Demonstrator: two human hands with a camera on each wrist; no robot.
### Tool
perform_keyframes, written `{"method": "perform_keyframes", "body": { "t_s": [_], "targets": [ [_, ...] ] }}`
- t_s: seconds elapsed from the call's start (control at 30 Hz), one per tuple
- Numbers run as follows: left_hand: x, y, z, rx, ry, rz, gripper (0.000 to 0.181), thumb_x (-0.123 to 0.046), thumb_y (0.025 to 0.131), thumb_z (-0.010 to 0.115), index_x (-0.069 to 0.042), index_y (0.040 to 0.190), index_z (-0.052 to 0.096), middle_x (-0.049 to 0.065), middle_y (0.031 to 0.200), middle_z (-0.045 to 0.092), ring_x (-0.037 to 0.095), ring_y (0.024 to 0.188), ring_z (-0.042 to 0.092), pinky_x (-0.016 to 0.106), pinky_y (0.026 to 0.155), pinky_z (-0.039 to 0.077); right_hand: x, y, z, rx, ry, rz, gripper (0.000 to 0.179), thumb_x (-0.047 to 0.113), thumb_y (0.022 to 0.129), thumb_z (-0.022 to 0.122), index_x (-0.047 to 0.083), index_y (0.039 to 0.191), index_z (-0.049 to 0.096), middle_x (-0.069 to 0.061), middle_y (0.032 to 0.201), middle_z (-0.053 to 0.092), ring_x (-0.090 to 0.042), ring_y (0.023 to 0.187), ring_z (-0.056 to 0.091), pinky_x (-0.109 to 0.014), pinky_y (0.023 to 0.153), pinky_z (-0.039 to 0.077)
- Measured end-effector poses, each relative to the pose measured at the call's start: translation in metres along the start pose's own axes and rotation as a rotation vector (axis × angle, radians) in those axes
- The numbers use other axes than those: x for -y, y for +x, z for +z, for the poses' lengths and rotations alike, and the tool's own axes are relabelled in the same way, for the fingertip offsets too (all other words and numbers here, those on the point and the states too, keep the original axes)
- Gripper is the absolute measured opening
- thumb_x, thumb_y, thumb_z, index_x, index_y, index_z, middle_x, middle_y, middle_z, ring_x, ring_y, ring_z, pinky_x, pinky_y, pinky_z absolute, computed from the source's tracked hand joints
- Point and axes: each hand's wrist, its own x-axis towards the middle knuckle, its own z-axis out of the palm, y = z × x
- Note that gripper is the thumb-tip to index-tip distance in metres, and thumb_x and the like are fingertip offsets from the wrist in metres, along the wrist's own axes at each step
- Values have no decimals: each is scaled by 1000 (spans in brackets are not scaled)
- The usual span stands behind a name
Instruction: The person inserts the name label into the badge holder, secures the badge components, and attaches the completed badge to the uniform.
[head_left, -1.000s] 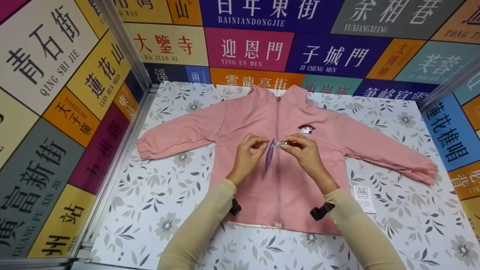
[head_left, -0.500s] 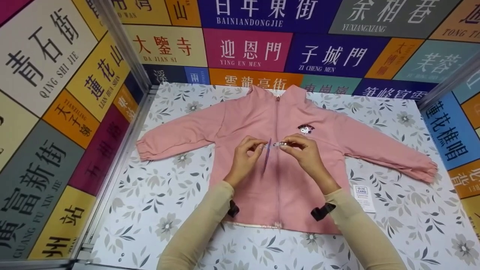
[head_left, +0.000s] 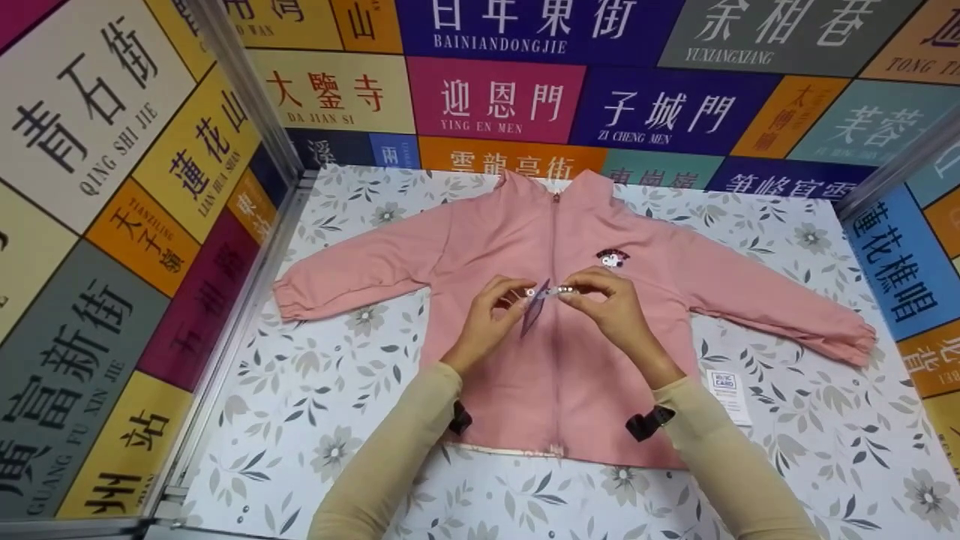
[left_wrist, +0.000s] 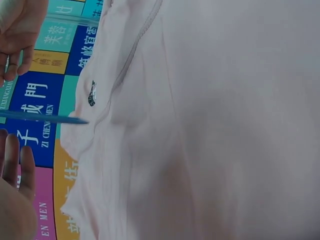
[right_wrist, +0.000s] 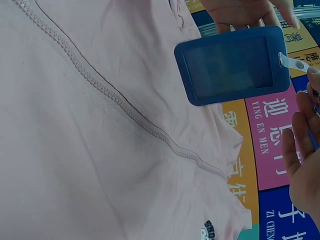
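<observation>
A blue badge holder (head_left: 534, 313) hangs tilted above the pink zip-up jacket (head_left: 487, 390); its framed face (right_wrist: 230, 65) fills the upper part of the right wrist view. Through its slot runs a clear strap (right_wrist: 292, 62) with a snap. My right hand (head_left: 611, 304) pinches the strap's metal clip (head_left: 566, 289) just right of the holder. On the other side, my left hand (head_left: 491, 315) pinches the strap's snap end with thumb and fingers. The left wrist view shows the holder (left_wrist: 45, 117) edge-on between the hands, whose fingertips are partly out of frame.
The jacket lies flat, sleeves spread, on a floral-patterned table (head_left: 315, 450). A white printed card (head_left: 727, 397) lies right of its hem. Panels with large characters (head_left: 495, 97) stand along the back and sides, with metal posts (head_left: 262, 82) at the corners.
The badge holder has turned from nearly edge-on to more tilted, its lower end swinging up a little. A snap now shows at my left fingertips. Both hands stay close together over the zipper.
</observation>
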Motion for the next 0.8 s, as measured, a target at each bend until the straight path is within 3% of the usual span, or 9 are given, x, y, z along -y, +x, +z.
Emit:
{"method": "perform_keyframes", "body": {
  "t_s": [0.1, 0.23, 0.37, 0.6, 0.8],
  "targets": [
    [6, -1, -5, 105, 9, -14, 48, -19, 90, 72, -13, 136, 58, 19, 117, 59, 37, 104, 59, 49, 90, 52, 2, 0, -2, 25, -26, -38, 14, 4, 84, 76, -2, 96, 75, -17, 93, 70, -29, 89, 64, -31, 84, 55],
    [13, -1, -12, 236, 101, -53, 75, -27, 80, 83, -23, 146, 47, 15, 126, 53, 36, 113, 55, 50, 96, 50, 5, 0, -4, 56, -51, -51, 12, 6, 86, 75, 0, 97, 76, -16, 95, 70, -23, 90, 64, -22, 86, 53],
    [20, -2, -15, 321, 187, -72, 93, -28, 72, 89, -18, 151, 40, 15, 132, 49, 34, 119, 52, 51, 101, 48, 11, 1, -6, 74, -67, -44, 12, 8, 86, 75, 2, 96, 76, -16, 96, 70, -27, 92, 63, -21, 86, 52],
    [30, -5, -13, 354, 272, -111, 98, -33, 68, 91, -11, 149, 41, 12, 136, 46, 33, 127, 50, 43, 111, 44, 20, 2, -7, 80, -88, -53, 13, 9, 85, 77, 2, 95, 76, -15, 96, 71, -25, 92, 64, -40, 87, 53],
    [32, -5, -11, 344, 336, -92, 94, -37, 67, 91, -15, 147, 46, 7, 135, 47, 24, 126, 45, 36, 111, 43, 25, 3, -7, 78, -89, -57, 12, 9, 85, 77, 3, 95, 76, -16, 96, 71, -25, 91, 63, -33, 86, 52]
  ]
}}
